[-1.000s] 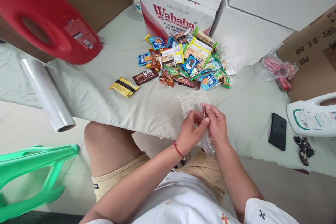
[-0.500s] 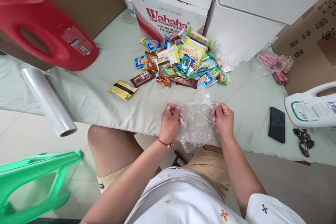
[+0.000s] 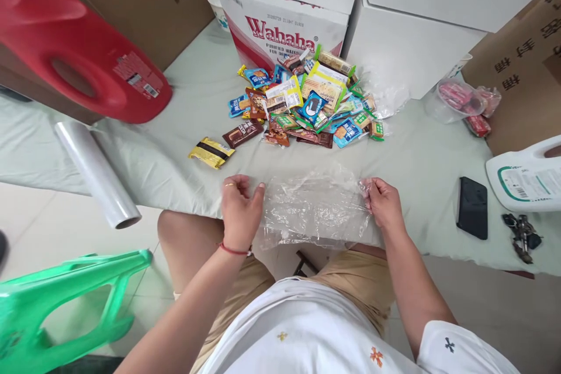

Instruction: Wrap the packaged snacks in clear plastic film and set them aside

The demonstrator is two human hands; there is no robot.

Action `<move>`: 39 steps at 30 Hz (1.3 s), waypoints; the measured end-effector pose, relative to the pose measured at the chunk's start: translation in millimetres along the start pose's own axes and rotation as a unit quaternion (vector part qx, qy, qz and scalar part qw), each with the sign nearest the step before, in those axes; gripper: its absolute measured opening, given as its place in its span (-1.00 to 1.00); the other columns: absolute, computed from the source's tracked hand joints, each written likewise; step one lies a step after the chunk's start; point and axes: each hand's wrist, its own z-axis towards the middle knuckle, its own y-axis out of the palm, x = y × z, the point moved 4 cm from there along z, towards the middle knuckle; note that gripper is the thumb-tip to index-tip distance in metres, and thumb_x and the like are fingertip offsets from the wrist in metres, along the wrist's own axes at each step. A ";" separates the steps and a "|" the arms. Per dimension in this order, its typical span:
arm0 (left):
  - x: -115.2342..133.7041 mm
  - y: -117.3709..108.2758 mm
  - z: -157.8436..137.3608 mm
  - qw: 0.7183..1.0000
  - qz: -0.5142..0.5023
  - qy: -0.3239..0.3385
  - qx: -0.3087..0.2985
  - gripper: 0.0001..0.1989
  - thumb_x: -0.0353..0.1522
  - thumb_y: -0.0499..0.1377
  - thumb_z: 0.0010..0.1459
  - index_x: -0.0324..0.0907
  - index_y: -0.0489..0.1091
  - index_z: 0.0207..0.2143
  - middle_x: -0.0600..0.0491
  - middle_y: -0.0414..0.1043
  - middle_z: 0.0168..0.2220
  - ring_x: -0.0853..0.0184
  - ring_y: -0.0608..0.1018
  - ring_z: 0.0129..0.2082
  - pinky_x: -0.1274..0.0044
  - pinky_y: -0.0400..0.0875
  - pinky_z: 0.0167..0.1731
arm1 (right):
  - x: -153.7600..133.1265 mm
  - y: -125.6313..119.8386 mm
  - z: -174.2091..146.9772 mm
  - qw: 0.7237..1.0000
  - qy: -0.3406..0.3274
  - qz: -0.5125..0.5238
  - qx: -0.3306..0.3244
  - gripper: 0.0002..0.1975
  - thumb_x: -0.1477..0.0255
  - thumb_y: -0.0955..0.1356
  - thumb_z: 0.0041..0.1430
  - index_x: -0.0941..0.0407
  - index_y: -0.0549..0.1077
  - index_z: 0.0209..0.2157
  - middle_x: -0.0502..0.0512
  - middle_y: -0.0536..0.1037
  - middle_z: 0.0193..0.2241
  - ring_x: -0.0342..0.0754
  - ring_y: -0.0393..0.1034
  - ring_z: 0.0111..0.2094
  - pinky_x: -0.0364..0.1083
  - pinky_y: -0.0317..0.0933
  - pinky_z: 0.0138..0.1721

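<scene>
While both hands pinch its side edges, the clear plastic bag (image 3: 316,208) stretches flat between left grip (image 3: 240,210) and right grip (image 3: 384,203).

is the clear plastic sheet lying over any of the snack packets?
No, the clear plastic sheet, stretched between left hand and right hand, sits nearer than the snack pile.

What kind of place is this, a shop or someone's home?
Probably a storeroom or a home packing corner, not a shop floor. Stacked cartons crowd a cloth-covered table, a heap of wrapped snacks lies loose on it, and both hands, left hand and right hand, spread a clear plastic sheet.
</scene>
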 end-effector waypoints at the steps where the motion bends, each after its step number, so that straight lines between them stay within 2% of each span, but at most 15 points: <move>1: 10.7 -9.8 -8.9 0.995 0.037 0.079 0.049 -0.76 -0.37 0.29 0.08 -0.16 0.33 -0.20 0.06 0.36 -0.29 0.34 0.41 -0.37 0.45 0.37 -0.31 | 0.8 1.4 -0.6 1.000 0.001 0.002 -0.003 -0.65 0.09 0.43 0.07 0.11 0.50 -0.33 -0.15 0.33 -0.65 -0.25 0.07 -0.74 -0.20 -0.12 -0.76; 3: 37.1 -18.9 -33.6 0.960 0.071 0.259 0.072 -0.85 -0.48 0.21 0.14 -0.15 0.35 -0.23 0.04 0.39 -0.28 0.31 0.43 -0.30 0.43 0.37 -0.24 | 1.1 4.4 -1.8 1.000 0.004 0.005 -0.011 -0.65 0.08 0.43 0.06 0.10 0.50 -0.33 -0.15 0.33 -0.64 -0.25 0.08 -0.74 -0.20 -0.11 -0.76; 5: 61.1 -9.4 -59.4 0.902 0.075 0.423 -0.052 -0.84 -0.55 0.13 0.19 -0.13 0.38 -0.24 0.03 0.44 -0.29 0.29 0.47 -0.25 0.43 0.38 -0.22 | 0.2 7.1 -3.3 1.000 0.008 0.005 -0.020 -0.64 0.08 0.44 0.06 0.10 0.49 -0.34 -0.15 0.33 -0.64 -0.25 0.08 -0.74 -0.20 -0.10 -0.76; 7: 73.5 10.6 -74.5 0.841 0.116 0.488 -0.201 -0.82 -0.54 0.08 0.25 -0.14 0.42 -0.22 0.01 0.49 -0.27 0.26 0.50 -0.22 0.43 0.39 -0.22 | -1.2 8.7 -4.7 0.999 0.011 0.000 -0.032 -0.64 0.07 0.43 0.06 0.10 0.48 -0.35 -0.14 0.33 -0.64 -0.25 0.09 -0.73 -0.20 -0.09 -0.76; 10: 71.4 43.2 -60.9 0.823 0.236 0.421 -0.301 -0.77 -0.39 0.03 0.36 -0.19 0.48 -0.11 -0.10 0.54 -0.11 0.19 0.53 -0.16 0.38 0.43 -0.20 | -2.4 7.2 -4.9 0.999 0.012 -0.015 -0.043 -0.62 0.05 0.42 0.07 0.10 0.48 -0.34 -0.13 0.34 -0.63 -0.24 0.09 -0.73 -0.20 -0.08 -0.77; 12: 63.0 60.8 -39.3 0.823 0.307 0.369 -0.303 -0.66 -0.26 0.02 0.40 -0.21 0.49 0.02 -0.17 0.50 0.06 0.09 0.52 -0.06 0.29 0.44 -0.11 | -2.0 3.8 -2.9 0.998 0.009 -0.025 -0.049 -0.61 0.04 0.42 0.07 0.10 0.49 -0.32 -0.12 0.34 -0.62 -0.23 0.09 -0.73 -0.19 -0.07 -0.77; 16: 40.8 82.4 -9.1 0.814 0.354 0.353 -0.296 -0.53 -0.17 -0.04 0.42 -0.08 0.36 0.26 -0.08 0.29 0.34 -0.05 0.31 0.30 0.06 0.24 0.17 | 0.8 -8.8 5.5 0.998 0.013 -0.034 -0.054 -0.58 0.01 0.41 0.07 0.11 0.49 -0.33 -0.11 0.34 -0.64 -0.22 0.07 -0.73 -0.18 -0.08 -0.77; 20: 19.9 85.2 -10.1 0.815 0.363 0.352 -0.282 -0.44 -0.11 -0.13 0.44 0.01 0.15 0.40 -0.02 0.05 0.46 -0.02 0.03 0.47 -0.08 -0.23 0.34 | 1.0 -25.6 15.2 0.995 0.047 -0.069 -0.049 -0.59 0.03 0.42 0.07 0.11 0.48 -0.34 -0.09 0.36 -0.65 -0.21 0.10 -0.72 -0.19 -0.06 -0.74; 22: 15.2 83.5 -15.3 0.817 0.375 0.342 -0.273 -0.40 -0.06 -0.12 0.42 0.00 0.08 0.43 -0.07 -0.07 0.49 -0.04 -0.01 0.48 -0.12 -0.34 0.33 | -2.3 -30.5 18.9 0.992 0.062 -0.090 -0.064 -0.58 0.01 0.42 0.09 0.11 0.48 -0.32 -0.07 0.40 -0.63 -0.21 0.14 -0.70 -0.19 -0.03 -0.71; 24: 14.6 82.5 -19.1 0.818 0.384 0.332 -0.271 -0.37 -0.03 -0.12 0.41 0.01 0.05 0.44 -0.09 -0.14 0.50 -0.06 -0.04 0.48 -0.15 -0.40 0.32 | -7.4 -31.1 20.3 0.989 0.069 -0.094 -0.092 -0.50 -0.05 0.39 0.13 0.12 0.49 -0.21 0.00 0.50 -0.56 -0.19 0.21 -0.66 -0.18 0.02 -0.67; 26: 16.4 82.7 -20.6 0.816 0.390 0.325 -0.275 -0.36 -0.02 -0.13 0.40 0.02 0.03 0.45 -0.08 -0.18 0.51 -0.06 -0.06 0.49 -0.18 -0.44 0.30 | -12.1 -27.8 17.6 0.983 0.069 -0.101 -0.140 -0.38 -0.08 0.38 0.15 0.12 0.44 0.03 0.08 0.60 -0.45 -0.15 0.31 -0.59 -0.16 0.12 -0.59; 29: 18.7 83.5 -19.4 0.818 0.396 0.311 -0.278 -0.36 -0.02 -0.15 0.41 0.02 0.00 0.45 -0.08 -0.21 0.51 -0.03 -0.06 0.49 -0.19 -0.45 0.30 | -13.7 -23.5 3.1 0.964 0.076 -0.112 -0.228 -0.03 0.05 0.52 0.04 0.08 0.13 0.37 0.07 0.65 -0.33 -0.06 0.48 -0.36 -0.10 0.31 -0.32; 32: 19.1 83.5 -18.2 0.823 0.397 0.303 -0.272 -0.36 -0.03 -0.17 0.42 0.02 0.00 0.45 -0.08 -0.20 0.51 -0.02 -0.05 0.49 -0.21 -0.45 0.29 | -7.1 -30.0 -19.7 0.943 0.115 -0.090 -0.299 0.16 0.18 0.59 -0.08 0.08 -0.01 0.43 -0.02 0.62 -0.38 -0.02 0.51 -0.26 -0.05 0.32 -0.11; 34: 19.1 83.0 -18.4 0.825 0.392 0.307 -0.270 -0.37 -0.03 -0.16 0.42 0.03 0.00 0.45 -0.08 -0.18 0.51 -0.03 -0.04 0.49 -0.22 -0.46 0.28 | -0.7 -41.8 -32.8 0.938 0.134 -0.079 -0.309 0.10 0.20 0.59 -0.08 0.11 0.06 0.40 -0.05 0.60 -0.44 -0.04 0.50 -0.31 -0.05 0.31 -0.13; 39: 18.3 81.4 -19.3 0.820 0.366 0.333 -0.287 -0.37 -0.01 -0.11 0.41 0.07 0.00 0.45 -0.09 -0.17 0.50 -0.05 0.03 0.47 -0.23 -0.47 0.28 | 12.7 -78.2 -41.1 0.967 0.106 -0.110 -0.205 -0.21 0.10 0.53 -0.01 0.12 0.35 0.21 -0.05 0.56 -0.50 -0.05 0.42 -0.40 -0.09 0.24 -0.31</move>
